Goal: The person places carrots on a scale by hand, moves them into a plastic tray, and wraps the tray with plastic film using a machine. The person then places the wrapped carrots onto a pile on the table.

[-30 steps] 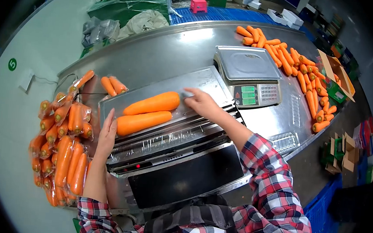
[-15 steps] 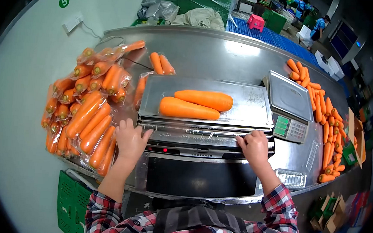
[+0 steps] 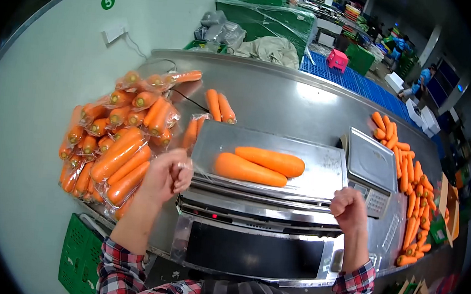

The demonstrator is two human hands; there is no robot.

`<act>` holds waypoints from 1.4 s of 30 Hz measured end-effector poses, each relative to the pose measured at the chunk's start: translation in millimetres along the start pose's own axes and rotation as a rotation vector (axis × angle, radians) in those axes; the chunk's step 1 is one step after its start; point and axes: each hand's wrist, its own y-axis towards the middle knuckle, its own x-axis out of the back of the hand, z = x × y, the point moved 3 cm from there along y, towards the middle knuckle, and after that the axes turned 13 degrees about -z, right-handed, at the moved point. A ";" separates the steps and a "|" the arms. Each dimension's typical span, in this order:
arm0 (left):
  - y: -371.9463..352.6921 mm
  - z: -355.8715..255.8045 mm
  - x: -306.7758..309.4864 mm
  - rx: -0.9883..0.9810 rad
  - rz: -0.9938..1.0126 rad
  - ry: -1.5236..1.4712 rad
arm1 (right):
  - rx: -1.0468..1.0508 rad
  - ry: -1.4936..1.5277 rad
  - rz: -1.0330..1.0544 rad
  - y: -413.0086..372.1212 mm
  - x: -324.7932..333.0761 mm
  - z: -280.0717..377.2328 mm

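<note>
Two large carrots (image 3: 270, 161) lie side by side on the metal top plate (image 3: 323, 160) of a film wrapping machine (image 3: 274, 219). My left hand (image 3: 168, 176) is closed by the plate's left front corner, near the bagged carrots. At the right front corner, my right hand (image 3: 350, 211) is closed too, just in front of the scale (image 3: 371, 163). Clear plastic film (image 3: 259, 192) stretches between both hands along the plate's front edge, its sides gripped in my fingers. The film is hard to see against the shiny metal.
A heap of wrapped carrots (image 3: 116, 154) fills the left of the steel table (image 3: 283, 98). More wrapped carrots (image 3: 220, 106) lie behind the plate. Loose carrots (image 3: 412, 188) are piled at the right, beside a cardboard box (image 3: 450, 211). A green crate (image 3: 80, 256) stands at lower left.
Both hands have closed and moved from the machine's front roller to the plate's front corners, drawing film with them. The camera view has tilted and shifted. The two carrots stay on the plate.
</note>
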 end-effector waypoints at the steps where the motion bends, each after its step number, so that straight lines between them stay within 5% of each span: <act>1: 6.7 -13.1 -14.2 -0.034 0.033 -0.064 | 0.085 0.042 0.106 6.0 -16.5 15.9; 2: 17.9 -24.1 -26.5 -0.068 0.069 -0.128 | 0.075 0.267 0.127 18.2 -25.7 26.2; 4: 70.6 -23.5 -23.6 -0.155 -0.023 -0.278 | 0.311 0.396 -0.219 50.4 -47.5 34.6; 6: 117.9 -12.5 -27.5 -0.263 -0.102 -0.191 | 0.502 0.166 -0.100 119.3 -31.0 22.7; 10: 167.6 73.0 18.4 -0.511 -0.098 0.948 | 0.775 -1.223 -0.343 143.2 -29.4 -40.5; 11: 164.7 77.3 19.2 -0.623 -0.061 0.932 | 0.757 -1.228 -0.296 140.6 -29.8 -38.9; 14: 165.5 68.2 24.7 -1.016 0.128 1.492 | 0.619 -1.332 -0.231 124.1 -32.2 -29.6; 15: 167.1 65.3 21.5 -1.039 0.184 1.426 | 0.548 -1.329 -0.227 129.7 -24.2 -20.4; 18: 148.6 46.2 -10.9 -0.636 0.105 1.539 | 0.284 -1.309 -0.271 130.2 -24.7 -4.2; 22: 145.2 45.3 -10.9 -0.668 0.111 1.480 | 0.071 -1.158 -0.215 148.8 -24.6 1.9; 23: 142.4 44.4 -12.4 -0.663 0.108 1.435 | 0.047 -1.339 -0.265 148.6 -30.4 10.7; 26: 143.9 48.4 -9.5 -0.655 0.108 1.394 | 0.742 -2.194 -0.588 164.6 -27.9 28.1; 27: 145.4 49.5 -7.0 -0.655 0.107 1.398 | 0.789 -2.146 -0.707 164.6 -23.1 32.9; 30: 141.9 47.8 -7.5 -0.758 0.136 1.367 | 1.159 -1.523 -0.113 153.5 -38.3 9.8; 32: 141.0 49.0 -5.0 -0.637 0.102 1.319 | 0.568 -1.475 0.143 125.3 -53.2 -17.2; 36: 134.7 44.2 -4.2 -0.353 -0.003 1.162 | 0.246 -1.131 -0.048 95.5 -32.7 -18.1; 39: 123.7 48.7 11.0 0.109 -0.087 0.932 | 0.491 -1.354 -0.031 101.4 -15.0 -22.7; 40: 122.8 50.1 15.8 0.129 -0.091 0.949 | 0.219 -1.278 -0.180 91.6 -33.9 -19.7; 42: 122.5 55.8 26.3 0.154 -0.102 0.984 | 0.035 -1.373 -0.216 91.6 -37.1 -20.1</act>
